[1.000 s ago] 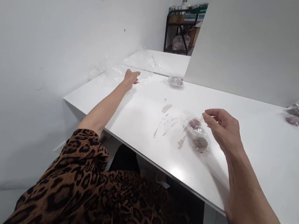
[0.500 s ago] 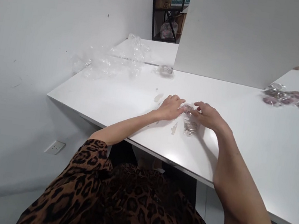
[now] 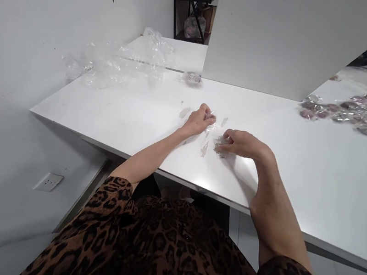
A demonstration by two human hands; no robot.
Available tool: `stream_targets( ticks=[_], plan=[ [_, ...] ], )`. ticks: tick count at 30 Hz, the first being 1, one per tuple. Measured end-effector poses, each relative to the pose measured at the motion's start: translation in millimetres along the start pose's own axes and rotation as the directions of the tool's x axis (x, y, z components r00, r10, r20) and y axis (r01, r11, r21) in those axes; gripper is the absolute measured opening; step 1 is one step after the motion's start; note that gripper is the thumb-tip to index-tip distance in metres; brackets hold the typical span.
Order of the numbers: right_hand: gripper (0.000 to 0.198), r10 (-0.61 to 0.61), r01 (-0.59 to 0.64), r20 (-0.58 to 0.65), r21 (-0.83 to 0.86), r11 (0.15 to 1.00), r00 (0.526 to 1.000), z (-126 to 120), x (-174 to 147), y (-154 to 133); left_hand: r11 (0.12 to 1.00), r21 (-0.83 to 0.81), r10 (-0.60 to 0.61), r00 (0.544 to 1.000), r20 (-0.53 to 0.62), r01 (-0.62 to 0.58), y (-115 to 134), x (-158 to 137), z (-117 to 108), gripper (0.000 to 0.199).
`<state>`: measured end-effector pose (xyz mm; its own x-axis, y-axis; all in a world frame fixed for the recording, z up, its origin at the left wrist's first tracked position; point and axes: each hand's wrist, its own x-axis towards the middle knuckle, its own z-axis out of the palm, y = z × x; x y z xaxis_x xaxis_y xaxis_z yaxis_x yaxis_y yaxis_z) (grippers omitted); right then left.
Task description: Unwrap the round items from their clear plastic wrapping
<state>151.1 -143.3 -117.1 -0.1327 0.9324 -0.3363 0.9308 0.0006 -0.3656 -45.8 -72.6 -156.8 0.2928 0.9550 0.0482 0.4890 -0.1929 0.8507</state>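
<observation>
My left hand [image 3: 198,120] has its fingers closed around a small packet [image 3: 211,117], a dark reddish-brown piece in clear plastic wrap, just over the white table [image 3: 131,115]. My right hand [image 3: 244,144], with thumb and fingers curled, grips a second clear-wrapped packet [image 3: 221,146] on the tabletop. This one is greyish-brown and partly covered by the fingers. Clear film shows between the two hands. What lies inside the wraps is too small to name.
Crumpled clear plastic [image 3: 111,65] lies at the back left by the wall. A single wrapped packet [image 3: 193,78] sits near the upright white panel [image 3: 258,38]. Many wrapped packets [image 3: 358,111] are heaped on the right. Behind stands a black shelf [image 3: 174,6].
My right hand has come off the farther packet and taken hold of the nearer one. My left hand now holds the farther packet, drawn slightly away to the left. The view has shifted right.
</observation>
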Motion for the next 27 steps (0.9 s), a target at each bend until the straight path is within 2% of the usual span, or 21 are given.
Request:
stream_targets(
  ticks=[3,5,6,8,10,11,13,16,18,20,22,23,24,27],
  plan=[
    [0.039,-0.020,0.032,-0.068,0.181,0.983,0.997,14,-5,2,0.964,-0.253,-0.076,0.997,0.021,0.079,-4,7,1,0.024],
    [0.049,-0.002,0.068,-0.157,0.412,0.909,0.988,22,-6,4,0.924,-0.363,-0.104,0.993,0.059,0.118,-2,7,3,0.022],
    [0.053,0.014,0.108,-0.217,0.541,0.834,0.976,25,-5,4,0.907,-0.400,-0.106,0.991,0.081,0.130,0,6,5,0.021],
    [0.058,0.056,0.250,-0.363,0.737,0.628,0.930,30,-1,1,0.875,-0.461,-0.088,0.985,0.148,0.147,5,3,9,0.017],
    [0.061,0.099,0.403,-0.499,0.788,0.465,0.861,34,6,-4,0.836,-0.524,-0.043,0.972,0.232,0.162,9,-1,13,0.008],
    [0.062,0.112,0.447,-0.536,0.787,0.426,0.837,35,9,-7,0.815,-0.555,-0.008,0.962,0.272,0.164,10,-2,14,0.003],
    [0.063,0.131,0.447,-0.536,0.795,0.409,0.834,39,13,-11,0.782,-0.602,0.063,0.942,0.330,0.158,10,-3,16,0.011],
    [0.065,0.187,0.343,-0.439,0.853,0.392,0.879,45,11,-9,0.787,-0.593,0.094,0.917,0.387,0.170,7,-3,15,0.022],
    [0.066,0.247,0.288,-0.380,0.896,0.338,0.891,47,7,-1,0.814,-0.548,0.072,0.904,0.421,0.190,7,-5,14,0.026],
    [0.065,0.335,0.252,-0.337,0.928,0.273,0.880,44,5,17,0.851,-0.494,0.054,0.908,0.416,0.175,9,-9,13,0.033],
    [0.056,0.492,0.203,-0.299,0.949,0.239,0.818,30,7,42,0.885,-0.443,0.032,0.930,0.366,0.144,14,-13,10,0.034],
    [0.050,0.587,0.174,-0.281,0.957,0.233,0.759,17,11,58,0.897,-0.424,0.025,0.940,0.341,0.130,17,-15,8,0.032],
    [0.043,0.686,0.137,-0.256,0.965,0.224,0.681,0,15,74,0.902,-0.414,0.020,0.947,0.321,0.121,20,-16,7,0.030],
    [0.028,0.802,0.179,-0.286,0.958,0.225,0.524,-62,32,119,0.905,-0.408,0.004,0.956,0.294,0.121,24,-17,2,0.025]
  ],
)
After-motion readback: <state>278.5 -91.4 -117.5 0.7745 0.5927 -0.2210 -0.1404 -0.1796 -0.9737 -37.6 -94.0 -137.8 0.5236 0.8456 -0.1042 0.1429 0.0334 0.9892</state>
